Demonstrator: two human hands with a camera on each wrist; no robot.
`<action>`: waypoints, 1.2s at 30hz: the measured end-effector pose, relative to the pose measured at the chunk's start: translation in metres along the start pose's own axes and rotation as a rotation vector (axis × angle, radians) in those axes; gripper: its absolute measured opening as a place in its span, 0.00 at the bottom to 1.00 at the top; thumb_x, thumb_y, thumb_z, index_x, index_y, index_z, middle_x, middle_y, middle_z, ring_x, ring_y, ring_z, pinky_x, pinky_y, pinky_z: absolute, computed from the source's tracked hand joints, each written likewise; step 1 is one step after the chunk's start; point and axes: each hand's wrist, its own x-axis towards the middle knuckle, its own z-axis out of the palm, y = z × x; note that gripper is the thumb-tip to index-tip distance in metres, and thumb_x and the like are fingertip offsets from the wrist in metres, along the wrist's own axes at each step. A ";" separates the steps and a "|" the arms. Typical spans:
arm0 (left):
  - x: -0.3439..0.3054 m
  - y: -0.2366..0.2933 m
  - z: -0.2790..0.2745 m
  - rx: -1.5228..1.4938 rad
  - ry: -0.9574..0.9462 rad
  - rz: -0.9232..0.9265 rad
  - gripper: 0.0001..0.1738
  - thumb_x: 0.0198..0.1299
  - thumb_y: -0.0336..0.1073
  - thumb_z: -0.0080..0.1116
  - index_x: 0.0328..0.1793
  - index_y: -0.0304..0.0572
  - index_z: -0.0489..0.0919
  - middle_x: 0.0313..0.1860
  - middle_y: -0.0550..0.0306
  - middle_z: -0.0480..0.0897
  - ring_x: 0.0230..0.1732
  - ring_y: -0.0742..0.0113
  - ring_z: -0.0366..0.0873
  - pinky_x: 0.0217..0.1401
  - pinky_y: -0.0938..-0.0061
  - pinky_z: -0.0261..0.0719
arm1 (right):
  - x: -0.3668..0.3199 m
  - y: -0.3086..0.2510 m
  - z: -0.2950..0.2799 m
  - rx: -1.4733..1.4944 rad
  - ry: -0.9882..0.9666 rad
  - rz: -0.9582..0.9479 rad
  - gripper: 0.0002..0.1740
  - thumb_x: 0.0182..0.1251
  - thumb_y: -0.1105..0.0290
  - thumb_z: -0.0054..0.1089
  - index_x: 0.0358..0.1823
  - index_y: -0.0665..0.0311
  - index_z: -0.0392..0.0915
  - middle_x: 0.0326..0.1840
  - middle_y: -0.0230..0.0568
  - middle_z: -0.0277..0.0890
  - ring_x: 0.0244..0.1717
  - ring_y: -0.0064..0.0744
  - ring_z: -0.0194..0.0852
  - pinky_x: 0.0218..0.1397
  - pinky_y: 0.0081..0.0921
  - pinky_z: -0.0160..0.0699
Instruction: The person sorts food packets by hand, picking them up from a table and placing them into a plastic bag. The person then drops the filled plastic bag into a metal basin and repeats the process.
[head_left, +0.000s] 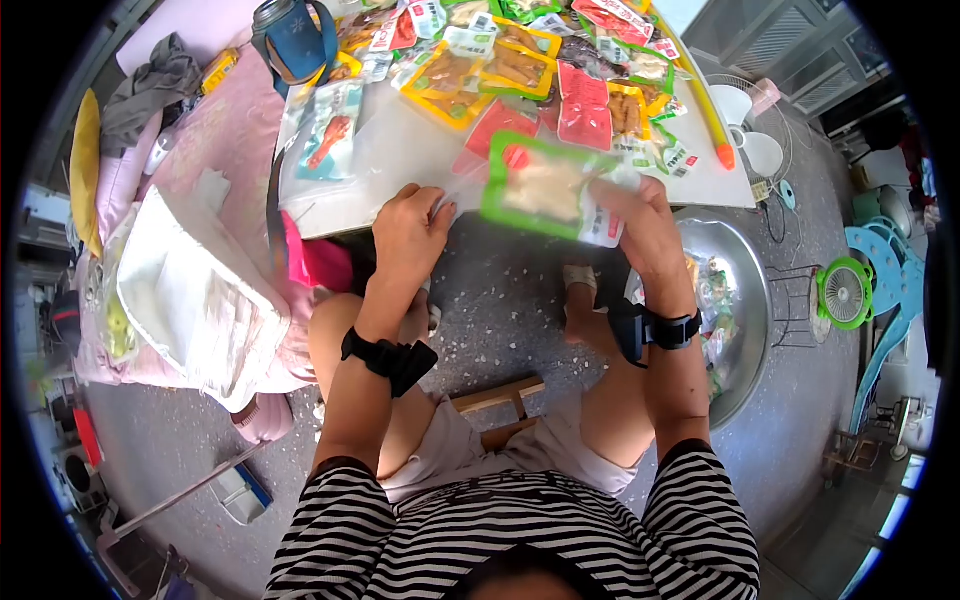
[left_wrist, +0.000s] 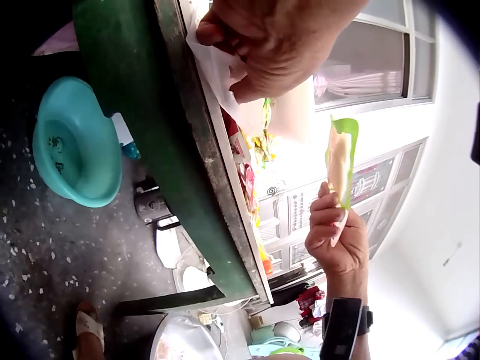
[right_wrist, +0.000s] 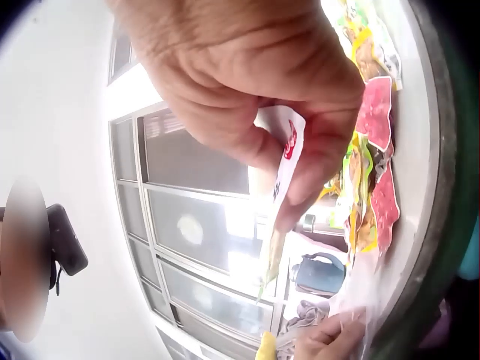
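A green-edged packet (head_left: pixel 540 192) with pale food inside is raised above the table's front edge, its right end pinched by my right hand (head_left: pixel 645 225). In the right wrist view the packet (right_wrist: pixel 281 180) is seen edge-on between thumb and fingers of the right hand (right_wrist: pixel 255 82). My left hand (head_left: pixel 408 235) is at the table edge, left of the packet and apart from it. The left wrist view shows that hand (left_wrist: pixel 281 45) pinching a thin, clear plastic film (left_wrist: pixel 217 71) that lies over the edge.
Many colourful food packets (head_left: pixel 515 68) are heaped at the back of the table (head_left: pixel 735 185). A blue flask (head_left: pixel 290 40) stands at the back left. A large metal basin (head_left: pixel 752 330) holding packets is on the floor at right; a white foam box (head_left: pixel 200 290) is at left.
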 end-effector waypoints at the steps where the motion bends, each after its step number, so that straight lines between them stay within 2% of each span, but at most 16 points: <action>1: -0.001 0.001 0.000 -0.010 -0.008 -0.005 0.08 0.52 0.33 0.65 0.36 0.38 0.82 0.29 0.48 0.79 0.30 0.46 0.78 0.33 0.58 0.74 | -0.002 0.004 0.004 -0.048 -0.048 0.020 0.08 0.65 0.73 0.60 0.42 0.67 0.82 0.31 0.30 0.82 0.26 0.15 0.77 0.28 0.16 0.75; 4: -0.001 -0.002 0.001 -0.027 0.009 0.034 0.07 0.52 0.32 0.63 0.37 0.38 0.82 0.29 0.48 0.78 0.30 0.46 0.78 0.33 0.57 0.74 | 0.004 0.022 0.010 -0.189 -0.112 0.072 0.09 0.65 0.72 0.59 0.44 0.67 0.82 0.30 0.27 0.81 0.24 0.13 0.75 0.26 0.15 0.73; 7: -0.002 -0.004 0.001 -0.015 0.018 0.098 0.10 0.54 0.27 0.59 0.44 0.37 0.83 0.27 0.48 0.76 0.23 0.53 0.74 0.28 0.64 0.71 | 0.013 0.035 0.016 -0.229 -0.117 0.118 0.10 0.64 0.72 0.58 0.44 0.67 0.82 0.29 0.28 0.81 0.24 0.13 0.75 0.25 0.15 0.73; 10: -0.004 0.003 0.003 0.020 0.138 0.201 0.14 0.55 0.25 0.57 0.49 0.38 0.82 0.29 0.48 0.75 0.23 0.52 0.74 0.28 0.64 0.73 | 0.015 0.030 0.025 -0.169 -0.085 0.147 0.10 0.65 0.72 0.57 0.44 0.67 0.82 0.30 0.29 0.81 0.23 0.13 0.74 0.23 0.14 0.71; 11: -0.005 0.007 0.002 0.047 0.145 0.224 0.17 0.55 0.24 0.56 0.53 0.39 0.81 0.29 0.49 0.74 0.25 0.53 0.74 0.29 0.64 0.74 | 0.015 0.031 0.029 -0.146 -0.071 0.136 0.10 0.65 0.73 0.57 0.44 0.67 0.82 0.30 0.29 0.82 0.23 0.13 0.74 0.24 0.14 0.71; 16: -0.008 0.023 0.005 0.063 0.160 0.286 0.20 0.55 0.24 0.59 0.56 0.37 0.80 0.29 0.51 0.70 0.30 0.54 0.74 0.31 0.63 0.74 | 0.017 0.055 0.048 -0.116 -0.023 0.042 0.10 0.67 0.74 0.54 0.45 0.66 0.82 0.31 0.31 0.82 0.25 0.15 0.76 0.29 0.16 0.76; 17: -0.008 0.024 0.006 0.033 0.157 0.301 0.20 0.55 0.24 0.59 0.56 0.37 0.80 0.29 0.50 0.70 0.29 0.53 0.74 0.31 0.63 0.74 | 0.018 0.062 0.053 -0.145 -0.058 0.050 0.11 0.68 0.74 0.54 0.49 0.67 0.80 0.36 0.33 0.82 0.30 0.20 0.78 0.35 0.20 0.80; 20: -0.010 0.024 0.010 -0.062 0.146 0.273 0.19 0.56 0.25 0.58 0.56 0.37 0.79 0.30 0.48 0.71 0.29 0.52 0.75 0.31 0.64 0.74 | 0.019 0.074 0.082 0.271 -0.063 0.182 0.13 0.69 0.73 0.53 0.52 0.68 0.77 0.42 0.35 0.81 0.34 0.25 0.79 0.37 0.22 0.81; 21: -0.009 0.023 0.009 -0.081 0.141 0.256 0.18 0.57 0.25 0.58 0.56 0.37 0.79 0.31 0.48 0.71 0.30 0.51 0.75 0.32 0.64 0.74 | 0.024 0.073 0.086 0.312 -0.179 0.174 0.14 0.68 0.73 0.54 0.53 0.69 0.75 0.45 0.37 0.79 0.36 0.29 0.80 0.39 0.23 0.83; 25: -0.008 0.021 0.002 -0.096 0.118 0.149 0.18 0.57 0.26 0.56 0.56 0.38 0.80 0.31 0.48 0.73 0.31 0.51 0.76 0.32 0.64 0.74 | 0.026 0.037 0.085 -0.314 -0.165 0.231 0.10 0.66 0.73 0.54 0.46 0.70 0.77 0.36 0.38 0.80 0.32 0.28 0.80 0.34 0.23 0.82; 27: -0.009 0.024 0.000 -0.082 0.100 0.187 0.19 0.56 0.25 0.56 0.55 0.38 0.79 0.31 0.48 0.73 0.31 0.50 0.77 0.32 0.63 0.75 | 0.025 0.028 0.083 -0.546 -0.163 0.316 0.09 0.66 0.73 0.53 0.43 0.70 0.78 0.32 0.39 0.80 0.29 0.27 0.79 0.31 0.23 0.81; 30: -0.011 0.026 0.005 -0.008 0.095 0.270 0.22 0.52 0.27 0.57 0.56 0.41 0.78 0.33 0.48 0.74 0.34 0.48 0.78 0.31 0.59 0.76 | 0.030 0.056 0.077 -0.288 -0.087 0.278 0.08 0.67 0.73 0.51 0.39 0.68 0.79 0.27 0.39 0.79 0.26 0.26 0.78 0.28 0.23 0.79; 31: -0.012 0.026 0.007 0.026 0.097 0.303 0.23 0.51 0.28 0.57 0.56 0.43 0.77 0.34 0.49 0.75 0.35 0.47 0.78 0.31 0.57 0.77 | 0.030 0.065 0.078 -0.147 -0.064 0.232 0.08 0.67 0.73 0.51 0.41 0.68 0.79 0.29 0.39 0.79 0.27 0.26 0.79 0.29 0.23 0.80; 33: -0.008 0.025 0.003 0.043 0.149 0.274 0.22 0.51 0.25 0.56 0.55 0.39 0.79 0.32 0.48 0.74 0.32 0.48 0.77 0.31 0.60 0.76 | 0.030 0.079 0.085 0.131 -0.020 0.135 0.09 0.67 0.74 0.51 0.43 0.66 0.79 0.33 0.39 0.80 0.30 0.26 0.80 0.31 0.23 0.80; 36: -0.008 0.023 -0.004 0.031 0.152 0.233 0.21 0.51 0.23 0.56 0.55 0.37 0.79 0.31 0.47 0.73 0.31 0.48 0.77 0.32 0.60 0.75 | 0.026 0.066 0.111 0.271 0.057 0.047 0.10 0.68 0.74 0.50 0.46 0.66 0.78 0.39 0.38 0.80 0.34 0.27 0.80 0.33 0.23 0.81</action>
